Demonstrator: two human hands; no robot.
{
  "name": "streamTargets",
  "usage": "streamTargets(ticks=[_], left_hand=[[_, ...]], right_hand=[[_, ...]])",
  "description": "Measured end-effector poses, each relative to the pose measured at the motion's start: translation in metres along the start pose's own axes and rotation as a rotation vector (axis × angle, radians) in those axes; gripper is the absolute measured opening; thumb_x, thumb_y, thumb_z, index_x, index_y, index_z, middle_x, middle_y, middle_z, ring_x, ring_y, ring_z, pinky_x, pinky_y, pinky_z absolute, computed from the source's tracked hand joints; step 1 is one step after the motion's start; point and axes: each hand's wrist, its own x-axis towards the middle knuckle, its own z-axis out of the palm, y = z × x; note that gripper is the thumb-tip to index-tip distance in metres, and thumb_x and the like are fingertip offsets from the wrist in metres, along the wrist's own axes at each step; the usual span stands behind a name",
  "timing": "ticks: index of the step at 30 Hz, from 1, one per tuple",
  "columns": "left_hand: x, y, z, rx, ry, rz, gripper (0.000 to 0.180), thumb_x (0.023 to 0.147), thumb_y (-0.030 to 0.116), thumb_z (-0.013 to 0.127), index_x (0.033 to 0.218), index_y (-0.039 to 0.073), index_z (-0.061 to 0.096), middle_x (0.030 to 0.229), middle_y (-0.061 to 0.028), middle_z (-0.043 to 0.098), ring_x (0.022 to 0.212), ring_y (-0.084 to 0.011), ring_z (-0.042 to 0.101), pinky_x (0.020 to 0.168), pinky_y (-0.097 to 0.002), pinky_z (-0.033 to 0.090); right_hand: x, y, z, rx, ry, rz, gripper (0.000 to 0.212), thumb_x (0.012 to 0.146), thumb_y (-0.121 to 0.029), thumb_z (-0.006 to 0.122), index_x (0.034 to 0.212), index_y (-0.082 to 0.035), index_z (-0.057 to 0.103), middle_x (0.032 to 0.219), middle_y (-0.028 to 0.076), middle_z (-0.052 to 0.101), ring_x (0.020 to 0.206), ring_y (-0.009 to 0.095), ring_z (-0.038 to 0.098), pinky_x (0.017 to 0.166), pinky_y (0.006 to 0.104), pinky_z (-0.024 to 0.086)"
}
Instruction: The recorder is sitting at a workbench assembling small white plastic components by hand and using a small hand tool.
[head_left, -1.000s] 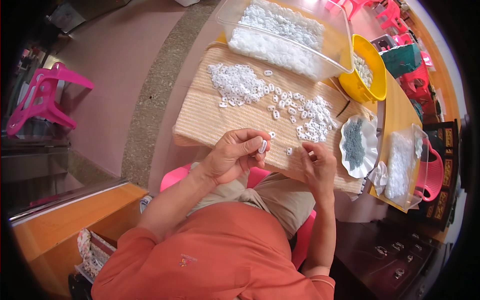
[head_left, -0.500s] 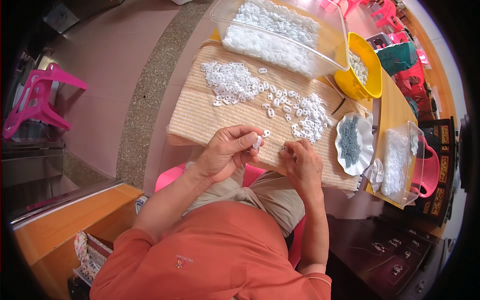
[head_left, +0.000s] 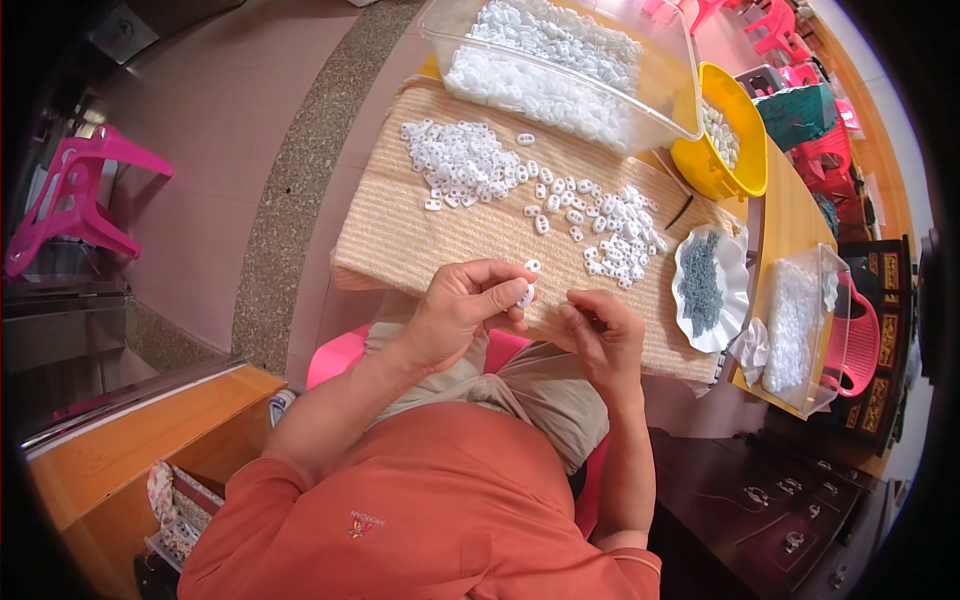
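Observation:
My left hand (head_left: 462,305) pinches a small white oval two-hole plastic piece (head_left: 526,295) between thumb and fingers, over the near edge of the striped cloth (head_left: 400,240). A single similar piece (head_left: 533,266) shows just beyond its fingertips. To the right, my right hand (head_left: 607,335) is closed, thumb against fingers; whatever it holds is too small or hidden. Beyond both hands lie two piles of white two-hole pieces, a left pile (head_left: 460,165) and a right pile (head_left: 622,235), with several loose ones between. A white wavy-rimmed dish (head_left: 735,285) of tiny grey-blue parts stands right of my right hand.
A clear plastic bin (head_left: 560,85) full of white pieces stands at the far side, beside a yellow bowl (head_left: 752,150) with pale pieces. Another clear box (head_left: 826,340) sits at the right, next to crumpled white paper (head_left: 750,345). A pink stool (head_left: 85,200) stands on the floor at left.
My left hand has shifted slightly right with the white piece, which now shows more of its face. My right hand's fingertips have drawn a little closer together near the cloth's edge.

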Motion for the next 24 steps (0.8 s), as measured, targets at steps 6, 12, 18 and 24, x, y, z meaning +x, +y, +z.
streamTargets(ticks=[6, 12, 18, 24], left_hand=[[0.001, -0.006, 0.005, 0.22, 0.038, 0.065, 0.022, 0.091, 0.011, 0.063, 0.108, -0.003, 0.064, 0.087, -0.0051, 0.065, 0.071, -0.0096, 0.061, 0.067, -0.023, 0.053], [0.0, -0.01, 0.008, 0.321, 0.06, 0.075, 0.023, 0.091, 0.012, 0.062, 0.108, -0.004, 0.063, 0.085, -0.0059, 0.065, 0.071, -0.0101, 0.062, 0.067, -0.0233, 0.053], [0.002, -0.013, 0.008, 0.381, 0.081, 0.063, 0.023, 0.092, 0.012, 0.061, 0.109, -0.003, 0.063, 0.084, -0.0066, 0.066, 0.071, -0.0105, 0.063, 0.066, -0.0233, 0.053], [0.001, -0.015, 0.007, 0.393, 0.086, 0.066, 0.024, 0.092, 0.011, 0.061, 0.11, -0.004, 0.063, 0.085, -0.0069, 0.066, 0.073, -0.0108, 0.064, 0.068, -0.0228, 0.053]], right_hand=[[-0.01, 0.021, 0.008, 0.541, 0.074, 0.32, 0.016, 0.087, -0.001, 0.064, 0.101, 0.005, 0.064, 0.082, 0.008, 0.067, 0.074, 0.013, 0.065, 0.068, 0.0248, 0.054], [-0.007, 0.018, 0.001, 0.859, 0.066, 0.512, 0.022, 0.085, 0.001, 0.065, 0.106, 0.005, 0.063, 0.086, 0.011, 0.067, 0.076, 0.016, 0.066, 0.07, 0.0268, 0.056], [-0.007, 0.017, -0.003, 1.03, 0.034, 0.561, 0.023, 0.085, 0.004, 0.063, 0.108, 0.005, 0.062, 0.086, 0.013, 0.067, 0.077, 0.018, 0.067, 0.071, 0.0275, 0.057], [-0.008, 0.015, 0.002, 0.946, 0.034, 0.602, 0.021, 0.085, 0.003, 0.063, 0.106, 0.006, 0.062, 0.084, 0.013, 0.067, 0.073, 0.017, 0.067, 0.068, 0.0272, 0.058]])
